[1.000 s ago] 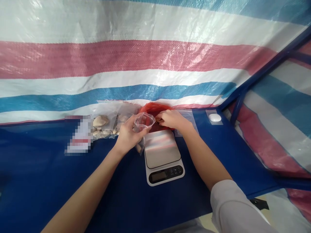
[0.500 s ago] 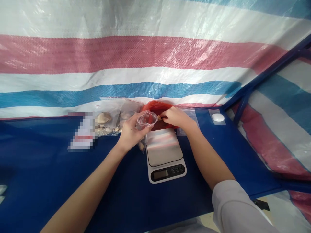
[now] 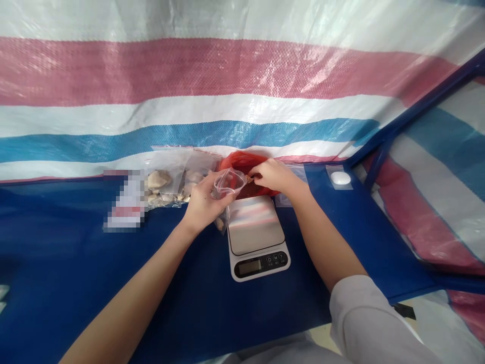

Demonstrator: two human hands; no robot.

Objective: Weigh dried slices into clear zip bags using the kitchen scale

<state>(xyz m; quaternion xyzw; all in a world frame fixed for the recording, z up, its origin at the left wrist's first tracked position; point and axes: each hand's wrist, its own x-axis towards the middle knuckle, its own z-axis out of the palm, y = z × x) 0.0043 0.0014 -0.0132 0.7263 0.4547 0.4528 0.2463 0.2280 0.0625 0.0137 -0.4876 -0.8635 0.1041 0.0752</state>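
Note:
My left hand (image 3: 203, 203) grips a small clear plastic bag (image 3: 232, 178) by its rim, the mouth spread wide. Low in that bag, beside the scale, a brownish piece (image 3: 220, 223) shows. Just right of the bag's mouth, my right hand (image 3: 273, 176) pinches a small brown lumpy piece (image 3: 249, 179), partly covered by the fingers. Behind both hands a red plastic bag (image 3: 242, 159) lies open; its contents are hard to make out. The kitchen scale (image 3: 255, 230), with a shiny plate and a dark display, sits in front of the hands.
Clear zip bags of pale, stone-like pieces (image 3: 159, 179) lie left of my hands, beside a blurred-out packet (image 3: 127, 207). To the right are a flat clear bag (image 3: 297, 174) and a white oval object (image 3: 340, 178) on clear film. Striped sheeting (image 3: 227, 65) rises behind the blue table (image 3: 182, 308).
The view has tilted down slightly, so the scenery sits a little differently. My right hand still pinches the brown piece beside the clear bag's mouth; both hands have barely moved.

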